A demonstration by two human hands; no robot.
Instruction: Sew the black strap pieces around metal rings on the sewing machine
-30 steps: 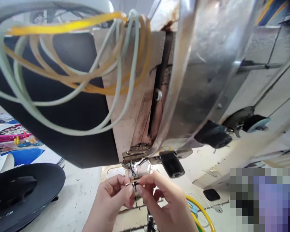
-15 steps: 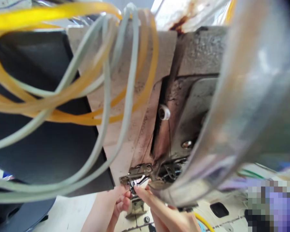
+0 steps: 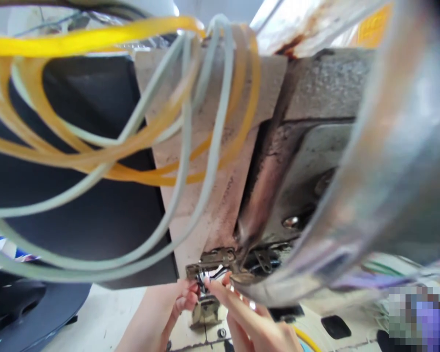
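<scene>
So, the whole thing comes down to one tight spot: the small shiny metal part (image 3: 203,283) at the bottom of the machine head (image 3: 190,210), sandwiched between both sets of fingertips. It's set pretty much straight ahead of the hands, with its long axis looking roughly upright, though it's half covered so that can't be sworn to. It's flanked by the left hand (image 3: 182,298) on one side and the right hand (image 3: 247,320) on the other, and neither one can really be called nearer.

The left hand is mostly curled, with the thumb and index tips brought close together right beside the part. Whether anything thin is pinched there can't be made out. On the right hand, the index finger is stretched out toward the part and its tip is held at or just against it; actual contact can't be confirmed. The thumb is mostly hidden, so whether anything is gripped there can't be told either.

Just above the fingers a metal bracket (image 3: 212,260) can be seen, and a metal plate (image 3: 206,315) is seen below. Most of the view up top is hogged by looped pale tubing (image 3: 185,146) and orange tubing (image 3: 146,177).
</scene>
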